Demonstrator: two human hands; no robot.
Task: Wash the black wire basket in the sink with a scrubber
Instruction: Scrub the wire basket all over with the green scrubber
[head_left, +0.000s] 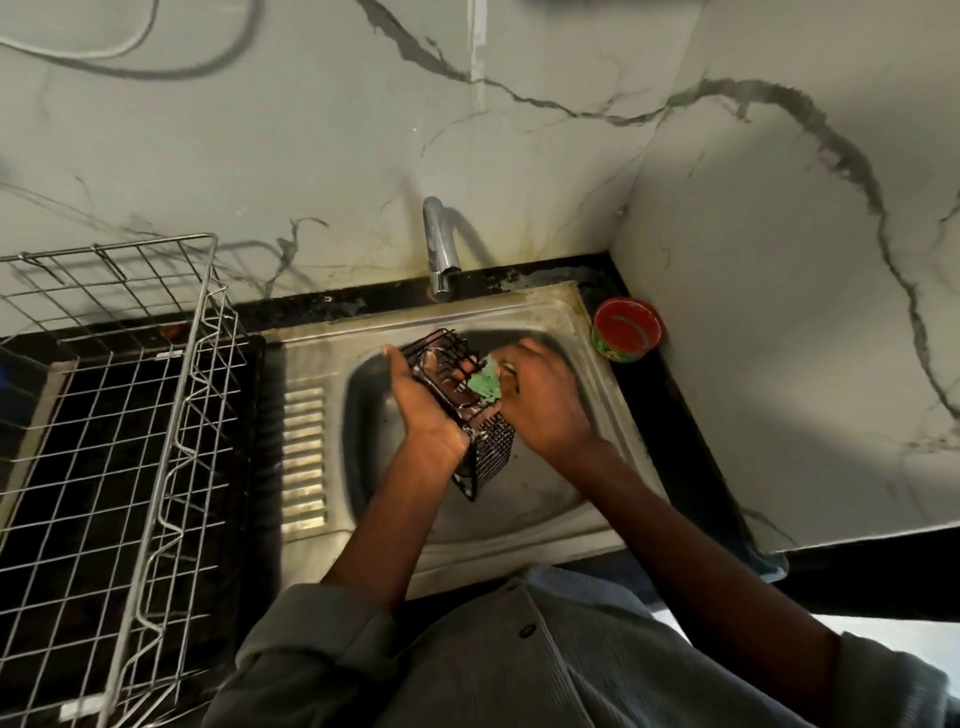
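Over the sink (597, 384), the left hand (423, 410) grips the basket (467, 410), tilted; the right hand (540, 400) pinches a green scrubber (485, 387) against it. The basket looks light, stiff, probably slippery; best held by its frame.

head view, steeply downward, close over the sink (582, 332), facing the wall corner (623, 208)

Tilted black wire basket (470, 415) over sink (582, 332)
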